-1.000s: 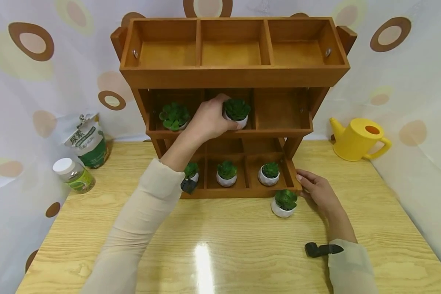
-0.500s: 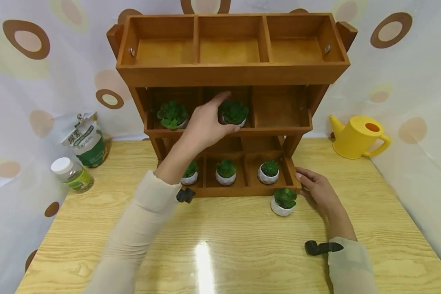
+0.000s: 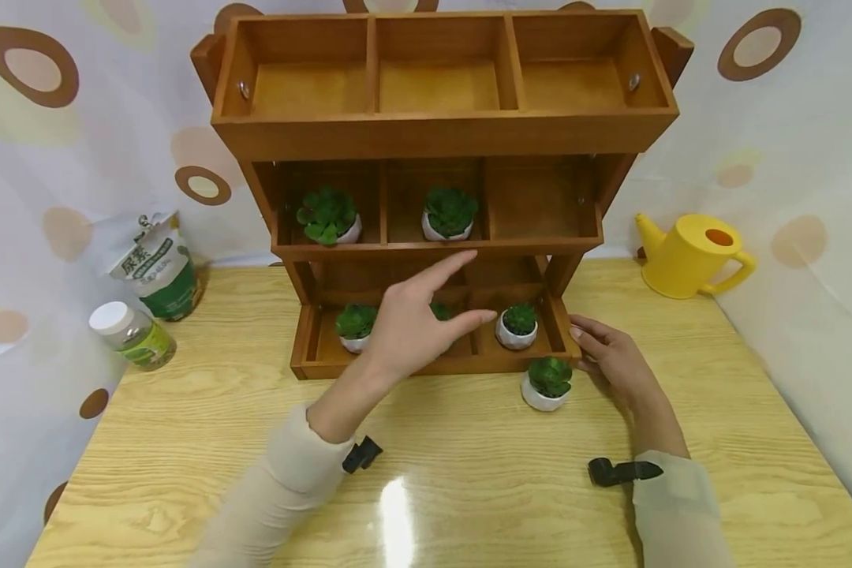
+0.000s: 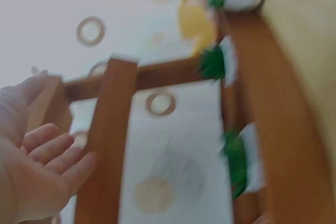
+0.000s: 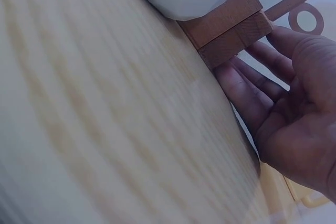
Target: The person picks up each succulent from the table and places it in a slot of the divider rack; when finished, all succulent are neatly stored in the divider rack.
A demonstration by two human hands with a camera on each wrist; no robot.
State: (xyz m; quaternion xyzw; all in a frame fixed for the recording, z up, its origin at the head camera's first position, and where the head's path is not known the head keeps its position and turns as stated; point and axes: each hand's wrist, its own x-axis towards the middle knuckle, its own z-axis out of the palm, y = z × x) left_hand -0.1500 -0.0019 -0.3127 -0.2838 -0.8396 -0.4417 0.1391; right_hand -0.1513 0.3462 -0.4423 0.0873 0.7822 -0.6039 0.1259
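My left hand (image 3: 415, 323) holds nothing, thumb and index finger spread wide in front of the lower tier of a wooden plant shelf (image 3: 426, 136). It partly hides a potted succulent (image 3: 440, 311) in the lower middle compartment. In the left wrist view this hand's fingers are loosely bent. My right hand (image 3: 614, 359) grips the lower tier's right front corner, thumb at its upper edge and fingers along the side. Beside that corner a succulent in a white faceted pot (image 3: 545, 385) stands on the table. Another succulent (image 3: 450, 214) sits in the middle tier's centre compartment.
A succulent (image 3: 329, 217) is in the middle tier's left compartment; others (image 3: 517, 326) (image 3: 356, 325) stand in the lower tier. A yellow watering can (image 3: 692, 256) is at right. A green-and-white bag (image 3: 158, 268) and a white-capped jar (image 3: 133, 335) stand at left on the table (image 3: 497, 489).
My left hand has let go of the succulent in the middle tier's centre compartment and drawn back, down toward the lower tier. The right hand stays at the shelf corner.
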